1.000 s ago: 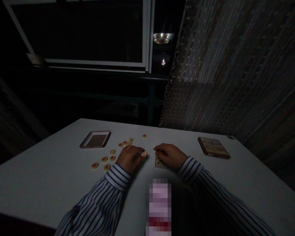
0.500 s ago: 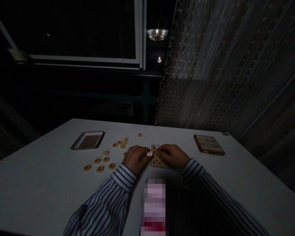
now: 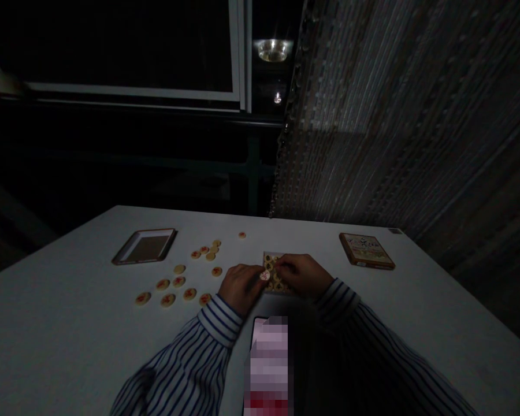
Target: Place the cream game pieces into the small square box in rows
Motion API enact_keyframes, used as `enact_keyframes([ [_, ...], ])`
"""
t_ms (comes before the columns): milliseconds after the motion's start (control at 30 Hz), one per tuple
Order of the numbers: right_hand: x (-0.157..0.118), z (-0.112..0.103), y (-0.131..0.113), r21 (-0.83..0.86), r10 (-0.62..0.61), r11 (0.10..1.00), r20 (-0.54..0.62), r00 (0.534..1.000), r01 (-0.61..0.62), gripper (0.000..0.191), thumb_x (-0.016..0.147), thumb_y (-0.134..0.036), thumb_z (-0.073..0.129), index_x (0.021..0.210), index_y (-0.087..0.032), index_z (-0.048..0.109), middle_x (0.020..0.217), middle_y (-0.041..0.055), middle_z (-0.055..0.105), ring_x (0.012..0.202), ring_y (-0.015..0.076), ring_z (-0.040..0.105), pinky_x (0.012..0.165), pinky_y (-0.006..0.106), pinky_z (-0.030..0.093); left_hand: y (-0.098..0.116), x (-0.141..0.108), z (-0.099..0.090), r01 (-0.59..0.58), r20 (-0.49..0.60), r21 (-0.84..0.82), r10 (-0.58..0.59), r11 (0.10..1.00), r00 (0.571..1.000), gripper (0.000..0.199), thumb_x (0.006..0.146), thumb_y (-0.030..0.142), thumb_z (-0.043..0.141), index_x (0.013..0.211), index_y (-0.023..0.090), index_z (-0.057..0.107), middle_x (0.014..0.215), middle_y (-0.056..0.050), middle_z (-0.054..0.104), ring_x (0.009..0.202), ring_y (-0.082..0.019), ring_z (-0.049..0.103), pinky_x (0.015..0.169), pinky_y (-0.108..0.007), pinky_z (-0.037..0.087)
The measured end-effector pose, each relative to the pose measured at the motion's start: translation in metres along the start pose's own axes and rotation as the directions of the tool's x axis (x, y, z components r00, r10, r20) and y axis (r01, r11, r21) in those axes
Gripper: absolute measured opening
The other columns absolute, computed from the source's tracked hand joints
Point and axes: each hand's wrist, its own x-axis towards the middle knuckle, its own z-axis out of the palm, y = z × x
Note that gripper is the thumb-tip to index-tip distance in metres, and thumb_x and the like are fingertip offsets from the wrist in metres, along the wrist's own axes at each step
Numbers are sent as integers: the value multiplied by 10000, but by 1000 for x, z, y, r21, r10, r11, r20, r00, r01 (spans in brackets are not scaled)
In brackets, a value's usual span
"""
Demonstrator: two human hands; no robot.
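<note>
Between the thumb and fingers of my left hand [image 3: 242, 286] is a round piece [image 3: 265, 275] with red marking, held at the left side of a small tray [image 3: 265, 257]. Rows of round wooden pieces with dark characters fill much of that tray. My right hand [image 3: 303, 274] reaches over the tray's right part, fingers bent together at its pieces; whether they grip one is hidden. Left of my hands, several round pieces with red characters [image 3: 189, 294] lie scattered, and a few show plain faces [image 3: 179, 269].
An open shallow box [image 3: 144, 247] lies at the back left of the white table [image 3: 91, 323]. A decorated flat box [image 3: 366, 251] is at the right. A phone [image 3: 260, 329] lies near the front edge. Behind hangs a bead curtain [image 3: 351, 115].
The view has shifted slightly. My left hand has moved a little lower with its piece, uncovering a red-marked piece behind it. My right hand has hardly moved.
</note>
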Motion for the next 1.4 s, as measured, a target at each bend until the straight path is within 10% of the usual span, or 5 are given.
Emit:
enact_keyframes([
  [1033, 1, 8, -3, 500, 100, 851, 148, 984, -161, 236, 656, -315, 562, 814, -140, 579, 674, 14, 607, 603, 107, 554, 528, 201, 420, 9, -5, -1, -53, -152, -131, 33, 990, 988, 211, 717, 269, 540, 896, 163, 574, 830, -51, 639, 777, -148, 567, 705, -286, 462],
  [1400, 1, 9, 1, 405, 27, 912, 109, 994, -70, 229, 692, -299, 529, 841, -145, 612, 734, 25, 630, 659, 113, 563, 587, 205, 429, 8, -9, 4, 218, -46, -377, -254, 900, 966, 231, 746, 302, 482, 888, 174, 612, 849, -46, 644, 788, -145, 585, 726, -269, 467],
])
